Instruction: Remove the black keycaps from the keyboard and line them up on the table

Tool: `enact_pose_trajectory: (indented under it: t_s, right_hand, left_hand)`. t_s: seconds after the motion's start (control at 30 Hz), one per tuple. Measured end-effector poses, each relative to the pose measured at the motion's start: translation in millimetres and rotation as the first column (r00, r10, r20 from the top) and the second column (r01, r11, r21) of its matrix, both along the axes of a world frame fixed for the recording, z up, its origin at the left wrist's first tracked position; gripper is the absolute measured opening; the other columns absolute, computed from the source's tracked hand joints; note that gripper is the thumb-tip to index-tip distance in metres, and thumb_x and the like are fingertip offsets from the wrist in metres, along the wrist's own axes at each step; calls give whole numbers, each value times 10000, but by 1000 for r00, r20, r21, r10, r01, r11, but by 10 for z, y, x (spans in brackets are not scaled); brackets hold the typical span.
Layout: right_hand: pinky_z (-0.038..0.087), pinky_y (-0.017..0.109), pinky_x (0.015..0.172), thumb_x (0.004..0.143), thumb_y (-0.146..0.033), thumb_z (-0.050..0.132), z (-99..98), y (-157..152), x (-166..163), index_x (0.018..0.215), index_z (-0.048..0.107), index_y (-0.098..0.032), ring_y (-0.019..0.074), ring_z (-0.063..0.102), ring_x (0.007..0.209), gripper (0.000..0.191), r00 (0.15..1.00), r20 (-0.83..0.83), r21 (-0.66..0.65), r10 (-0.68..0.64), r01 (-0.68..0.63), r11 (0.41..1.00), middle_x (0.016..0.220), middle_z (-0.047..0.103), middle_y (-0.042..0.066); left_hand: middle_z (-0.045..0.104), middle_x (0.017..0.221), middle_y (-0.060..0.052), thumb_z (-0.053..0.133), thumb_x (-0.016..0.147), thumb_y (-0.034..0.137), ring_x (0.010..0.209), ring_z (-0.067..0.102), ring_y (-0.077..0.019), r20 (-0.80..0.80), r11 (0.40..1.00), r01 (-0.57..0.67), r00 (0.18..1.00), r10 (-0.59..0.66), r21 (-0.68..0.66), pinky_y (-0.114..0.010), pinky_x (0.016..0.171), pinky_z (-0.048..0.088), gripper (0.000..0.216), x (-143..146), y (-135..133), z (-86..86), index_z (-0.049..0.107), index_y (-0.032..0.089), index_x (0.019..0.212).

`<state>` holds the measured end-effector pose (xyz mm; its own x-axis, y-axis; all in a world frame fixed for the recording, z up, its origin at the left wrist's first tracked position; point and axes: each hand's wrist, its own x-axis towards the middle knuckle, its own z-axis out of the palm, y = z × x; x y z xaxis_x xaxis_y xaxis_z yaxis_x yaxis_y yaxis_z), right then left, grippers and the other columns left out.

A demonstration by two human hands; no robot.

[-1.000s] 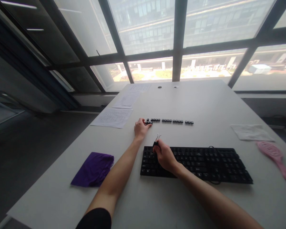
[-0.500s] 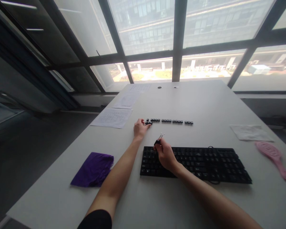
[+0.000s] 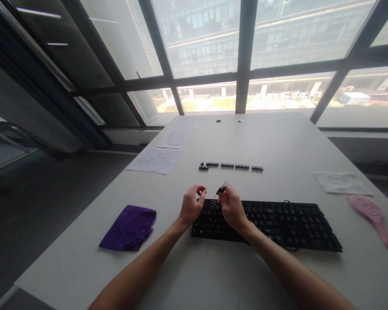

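Keyboard: near-right on our desk | our left hand: fingers slightly apart, by its far-left corner | our right hand: fingers clamped on wire tool above its left end

Keyboard is parked toward the near edge of the surface, keycaps lined up behind it. Papers are strung along the left edge, cloth is found closer to the near left corner, hairbrush's tucked by the right edge with a sheet just behind.
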<state>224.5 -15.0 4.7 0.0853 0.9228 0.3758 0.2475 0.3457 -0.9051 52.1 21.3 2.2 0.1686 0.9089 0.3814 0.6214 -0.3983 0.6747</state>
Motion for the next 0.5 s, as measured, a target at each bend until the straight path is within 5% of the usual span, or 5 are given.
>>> enact_pose_trajectory:
  t_s: [0.13, 0.3, 0.5]
  right_hand:
    - [438, 289, 711, 941, -157, 439, -47, -21, 5, 843, 543, -210, 177, 520, 768, 152, 991, 96, 8, 94, -95, 995, 888, 524, 37]
    - [437, 275, 740, 929, -119, 449, -80, -64, -22, 885, 563, -221, 170, 542, 805, 159, 956, 227, -10, 185, -187, 982, 995, 547, 53]
    - [393, 267, 691, 896, -63, 452, -151, -114, -36, 823, 552, -213, 170, 480, 723, 195, 877, 422, 53, 229, -276, 960, 828, 538, 28]
  left_hand:
    - [684, 876, -27, 506, 903, 202, 850, 629, -192, -20, 994, 92, 995, -93, -64, -345, 809, 512, 133, -67, -288, -63, 634, 231, 922]
    - [679, 873, -30, 489, 874, 135, 856, 617, -196, -74, 987, 150, 985, -154, -49, -350, 820, 507, 182, -58, -280, -65, 639, 224, 926]
    - [666, 919, -49, 583, 852, 189, 918, 598, -225, -217, 954, 298, 930, -296, -21, -373, 872, 487, 109, -62, -315, 16, 644, 225, 933]
